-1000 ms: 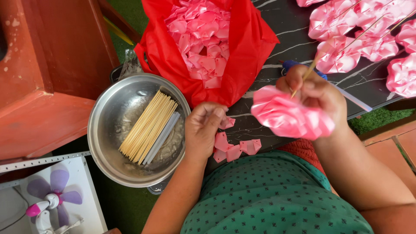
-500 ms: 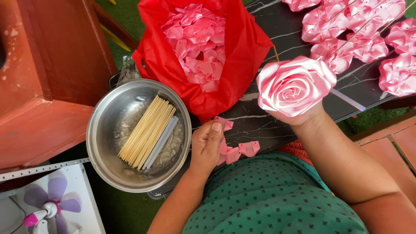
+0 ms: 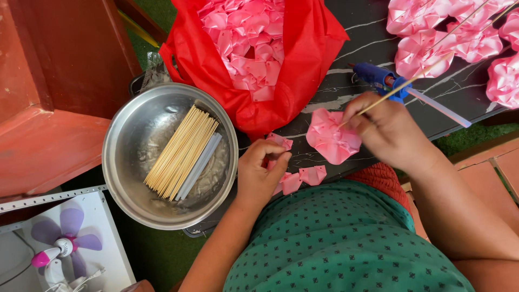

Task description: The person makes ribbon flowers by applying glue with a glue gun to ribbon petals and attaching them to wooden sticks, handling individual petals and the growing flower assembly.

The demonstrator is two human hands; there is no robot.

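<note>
Landmark: the steel bowl (image 3: 135,162) on the dark marbled surface (image 3: 373,43); places are told from it.
Far left: red wooden furniture (image 3: 59,81) just left of the bowl; below it, a small pink-and-purple fan (image 3: 62,246) on a white board.
In the bowl: a bundle of wooden skewers (image 3: 178,151) with pale glue sticks (image 3: 200,165) alongside.
Upper right of the bowl: an open red bag (image 3: 303,59) full of folded pink ribbon petals (image 3: 243,38), its edge touching the bowl's rim.
Left hand (image 3: 259,173): just right of the bowl, grip pressed together on a loose pink petal (image 3: 278,143); more petals (image 3: 303,178) lie beside it.
Right hand (image 3: 389,130): farther right, grip pinching a skewer that carries a half-built ribbon rose (image 3: 332,140), held low over the surface.
Far right: a blue glue gun (image 3: 378,78) behind the right hand; finished ribbon roses (image 3: 448,38) beyond it.
Change: half a second ago the rose was raised and faced the camera; now it is lowered and turned away, near the left hand.
</note>
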